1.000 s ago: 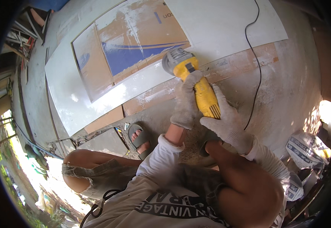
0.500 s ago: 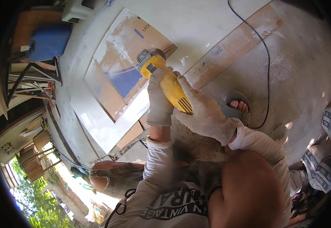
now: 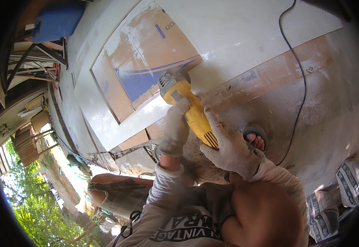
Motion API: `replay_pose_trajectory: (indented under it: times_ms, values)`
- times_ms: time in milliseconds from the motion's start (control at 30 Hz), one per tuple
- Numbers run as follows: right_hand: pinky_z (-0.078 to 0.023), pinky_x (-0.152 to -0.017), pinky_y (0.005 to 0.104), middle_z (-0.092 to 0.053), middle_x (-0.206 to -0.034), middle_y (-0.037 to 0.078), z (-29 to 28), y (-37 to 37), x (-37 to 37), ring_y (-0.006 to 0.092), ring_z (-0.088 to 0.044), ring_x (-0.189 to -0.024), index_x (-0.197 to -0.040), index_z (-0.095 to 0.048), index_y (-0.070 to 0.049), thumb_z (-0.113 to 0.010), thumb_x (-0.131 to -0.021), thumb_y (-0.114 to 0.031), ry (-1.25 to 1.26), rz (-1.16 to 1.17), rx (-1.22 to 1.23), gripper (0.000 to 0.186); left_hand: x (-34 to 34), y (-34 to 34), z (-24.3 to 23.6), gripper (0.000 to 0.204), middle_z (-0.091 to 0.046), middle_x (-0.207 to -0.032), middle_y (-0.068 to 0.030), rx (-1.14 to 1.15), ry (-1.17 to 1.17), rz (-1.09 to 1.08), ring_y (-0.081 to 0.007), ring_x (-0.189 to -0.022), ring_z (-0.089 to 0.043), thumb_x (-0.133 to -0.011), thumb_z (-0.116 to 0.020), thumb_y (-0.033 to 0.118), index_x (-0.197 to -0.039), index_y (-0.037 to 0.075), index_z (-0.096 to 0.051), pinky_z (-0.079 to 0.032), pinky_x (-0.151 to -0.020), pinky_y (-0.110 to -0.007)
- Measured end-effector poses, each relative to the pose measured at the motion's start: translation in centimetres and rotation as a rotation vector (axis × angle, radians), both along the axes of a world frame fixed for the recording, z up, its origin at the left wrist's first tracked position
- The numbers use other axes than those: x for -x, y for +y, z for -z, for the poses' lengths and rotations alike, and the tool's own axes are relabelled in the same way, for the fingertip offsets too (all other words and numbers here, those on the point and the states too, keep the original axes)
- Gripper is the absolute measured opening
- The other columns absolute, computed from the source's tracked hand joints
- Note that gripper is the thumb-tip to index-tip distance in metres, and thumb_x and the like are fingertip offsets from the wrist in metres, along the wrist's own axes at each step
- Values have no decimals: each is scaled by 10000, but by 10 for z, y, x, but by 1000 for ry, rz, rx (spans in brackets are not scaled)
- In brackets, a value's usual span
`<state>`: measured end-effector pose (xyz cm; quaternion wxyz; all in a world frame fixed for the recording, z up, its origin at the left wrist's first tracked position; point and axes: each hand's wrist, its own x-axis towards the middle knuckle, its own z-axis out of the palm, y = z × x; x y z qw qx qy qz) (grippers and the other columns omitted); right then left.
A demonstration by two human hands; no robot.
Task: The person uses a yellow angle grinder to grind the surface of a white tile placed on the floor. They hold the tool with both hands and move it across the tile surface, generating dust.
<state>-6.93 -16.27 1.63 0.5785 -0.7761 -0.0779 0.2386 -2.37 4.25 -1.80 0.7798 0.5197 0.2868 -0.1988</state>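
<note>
Both hands wear pale knit work gloves and grip a yellow angle grinder (image 3: 196,117). My left hand (image 3: 175,131) wraps its body just behind the grey gear head. Further back, my right hand (image 3: 232,146) is closed around the vented rear end. The grinder's head and dark, partly hidden disc sit over the white sheet (image 3: 91,123), by the lower corner of a rectangular opening. Brown cardboard (image 3: 140,57) with blue print shows in that opening. Whether the disc touches the sheet I cannot tell.
A long cardboard strip (image 3: 270,70) runs along the sheet's edge. A black cord (image 3: 302,78) curves over the floor at right, past my sandalled foot (image 3: 255,138). Printed bags (image 3: 323,214) stand at lower right. At upper left are a blue container (image 3: 58,22) and a dark metal frame (image 3: 35,53).
The grinder, held in both hands, now appears lower and slightly right in the picture. The whole view has shifted too. A faint haze now shows beside the grinder's head.
</note>
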Motion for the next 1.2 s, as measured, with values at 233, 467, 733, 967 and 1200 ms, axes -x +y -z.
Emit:
replay_pose_trajectory:
  times_ms: [233,467,733,967,1200]
  values:
    - [-603,-921,511,-642,-1311,369,6,-7,-5,508,-723,-1096,-1678,-290,54,-814,-891,-164,4,29,-58,971,-6,-13,3,687,-699,-1228,-162,41,-11,-25,-234,-1129,-710,-958,-786,431,-1450,32,-521,-609,-988,-375]
    - [-604,-921,493,-624,-1352,373,13,-16,-1,501,-725,-1101,-1688,-295,39,-824,-867,-127,-77,76,-77,990,-14,-32,-6,621,-701,-1171,-159,43,79,-58,-282,-1069,-731,-953,-788,435,-1370,23,-584,-621,-966,-425]
    - [-606,-897,497,-625,-1320,373,16,-23,-3,493,-729,-1067,-1693,-292,30,-836,-868,-140,-55,67,-74,1002,-8,-54,-3,549,-703,-1106,-161,138,70,-173,-303,-976,-742,-957,-779,435,-1275,19,-612,-652,-870,-463]
    - [-606,-865,497,-644,-1252,366,15,-27,-10,487,-739,-1012,-1694,-299,33,-834,-888,-149,-38,104,-92,984,-16,-59,2,556,-698,-1072,-165,87,86,-162,-298,-923,-746,-955,-778,444,-1249,4,-608,-664,-827,-447]
    - [-607,-858,501,-652,-1236,365,12,-29,-15,491,-743,-995,-1693,-302,32,-832,-893,-151,42,122,-134,977,-15,-58,12,572,-684,-1071,-171,93,98,-212,-290,-911,-742,-957,-784,427,-1264,-14,-589,-669,-816,-441]
